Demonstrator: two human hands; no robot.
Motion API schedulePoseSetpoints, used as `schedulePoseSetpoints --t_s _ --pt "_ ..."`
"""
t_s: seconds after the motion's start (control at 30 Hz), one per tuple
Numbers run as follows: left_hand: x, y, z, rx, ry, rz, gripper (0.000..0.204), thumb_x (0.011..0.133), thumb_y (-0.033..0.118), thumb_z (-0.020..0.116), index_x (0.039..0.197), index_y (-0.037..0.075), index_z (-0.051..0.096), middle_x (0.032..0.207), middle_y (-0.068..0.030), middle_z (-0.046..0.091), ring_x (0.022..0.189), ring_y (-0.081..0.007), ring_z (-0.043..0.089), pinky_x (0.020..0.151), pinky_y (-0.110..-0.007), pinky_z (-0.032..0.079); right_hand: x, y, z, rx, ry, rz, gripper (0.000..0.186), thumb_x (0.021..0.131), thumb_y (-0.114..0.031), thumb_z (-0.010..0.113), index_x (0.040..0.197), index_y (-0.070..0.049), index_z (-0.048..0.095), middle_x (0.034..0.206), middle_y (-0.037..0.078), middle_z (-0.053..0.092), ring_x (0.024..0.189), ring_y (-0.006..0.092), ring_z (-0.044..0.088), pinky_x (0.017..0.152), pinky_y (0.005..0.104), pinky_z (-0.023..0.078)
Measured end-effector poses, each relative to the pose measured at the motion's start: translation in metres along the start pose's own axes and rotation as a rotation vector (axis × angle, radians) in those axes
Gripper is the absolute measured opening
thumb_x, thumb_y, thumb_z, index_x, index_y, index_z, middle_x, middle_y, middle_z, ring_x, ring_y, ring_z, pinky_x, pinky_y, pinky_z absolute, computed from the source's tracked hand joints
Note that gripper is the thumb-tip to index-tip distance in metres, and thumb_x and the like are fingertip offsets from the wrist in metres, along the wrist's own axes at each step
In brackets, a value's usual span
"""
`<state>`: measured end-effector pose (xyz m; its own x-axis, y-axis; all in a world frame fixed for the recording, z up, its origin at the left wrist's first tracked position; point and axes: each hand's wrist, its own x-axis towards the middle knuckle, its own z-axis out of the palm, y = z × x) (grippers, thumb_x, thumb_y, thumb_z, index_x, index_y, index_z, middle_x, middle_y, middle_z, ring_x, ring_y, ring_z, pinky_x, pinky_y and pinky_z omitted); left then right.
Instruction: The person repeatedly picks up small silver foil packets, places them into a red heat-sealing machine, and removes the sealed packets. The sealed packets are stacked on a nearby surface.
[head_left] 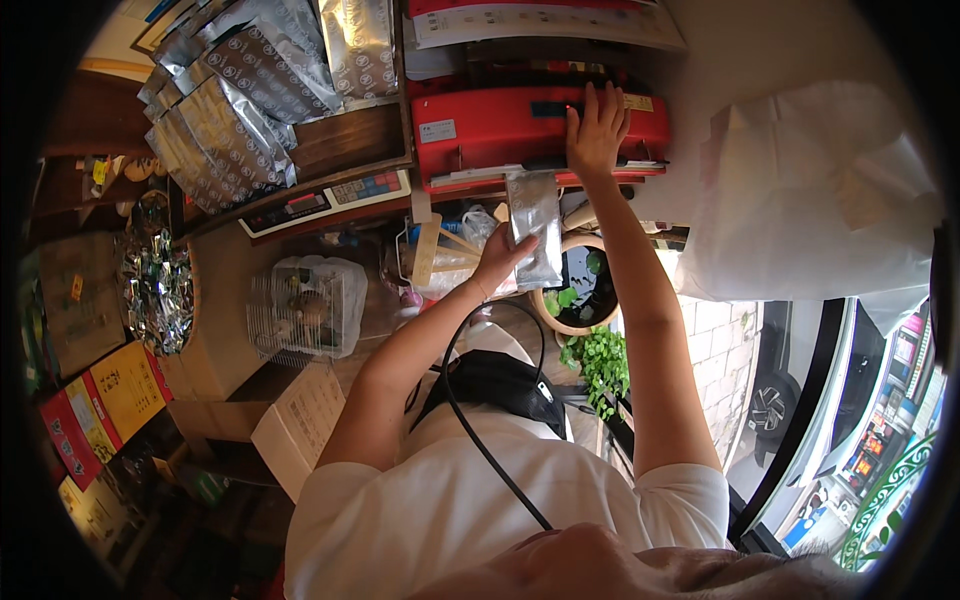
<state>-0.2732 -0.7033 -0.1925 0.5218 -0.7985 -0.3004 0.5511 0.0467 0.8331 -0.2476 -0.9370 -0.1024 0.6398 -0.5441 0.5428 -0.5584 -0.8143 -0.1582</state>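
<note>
Seemingly pinched, silver pouch (538, 208) between left fingers (521, 249)

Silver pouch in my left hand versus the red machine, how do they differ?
The silver pouch is much smaller than the wide red machine. The pouch runs down the picture; the machine stretches across it. The left hand grips the pouch, while the right hand lies over the machine. Both look elongated.

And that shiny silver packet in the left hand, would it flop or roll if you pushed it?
The silver packet probably won't roll, since it looks flattish and oblong. It may bend a little, as it seems thin and foil-like. Its shiny surface might feel slippery.
</note>
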Motion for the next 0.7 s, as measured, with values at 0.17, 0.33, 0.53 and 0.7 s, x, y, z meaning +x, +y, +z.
schedulePoseSetpoints --t_s 0.17,0.33,0.53,0.7 --pt "0.000 0.003 0.001 -0.012 -0.002 -0.016 0.037 0.081 0.019 0.071 0.107 0.000 0.051 0.099 -0.0054 0.060 0.088 -0.0105 0.056 0.077 -0.026 0.046 -0.003 -0.001 -0.001 0.008 -0.017 0.016 0.051 0.091 -0.033 0.046 0.134 -0.007 0.039 0.139 0.020 0.031 0.132 0.0361 0.025 0.108 0.0513 0.018" --pt "0.000 0.003 0.000 -0.046 -0.020 -0.035 0.036 0.082 0.017 0.070 0.107 0.001 0.051 0.100 -0.0054 0.060 0.090 -0.0107 0.057 0.078 -0.027 0.046 -0.003 -0.002 -0.003 0.029 -0.043 0.030 0.053 0.090 -0.031 0.047 0.136 -0.006 0.036 0.140 0.020 0.029 0.133 0.0363 0.023 0.109 0.0508 0.015" --pt "0.007 0.005 0.000 -0.029 -0.043 -0.024 0.037 0.081 0.014 0.069 0.110 0.001 0.050 0.099 -0.0045 0.060 0.089 -0.0108 0.056 0.080 -0.027 0.045 -0.002 -0.003 -0.009 0.060 -0.070 0.045 0.055 0.090 -0.028 0.048 0.137 -0.005 0.032 0.140 0.021 0.028 0.133 0.0371 0.022 0.109 0.0508 0.015" --pt "0.016 -0.006 -0.011 -0.017 -0.061 -0.068 0.043 0.080 0.011 0.070 0.115 0.000 0.048 0.105 -0.0071 0.059 0.095 -0.0131 0.056 0.084 -0.029 0.045 0.000 -0.003 -0.008 0.076 -0.069 0.039 0.058 0.089 -0.028 0.049 0.139 -0.005 0.029 0.140 0.021 0.028 0.132 0.0379 0.024 0.108 0.0515 0.016"
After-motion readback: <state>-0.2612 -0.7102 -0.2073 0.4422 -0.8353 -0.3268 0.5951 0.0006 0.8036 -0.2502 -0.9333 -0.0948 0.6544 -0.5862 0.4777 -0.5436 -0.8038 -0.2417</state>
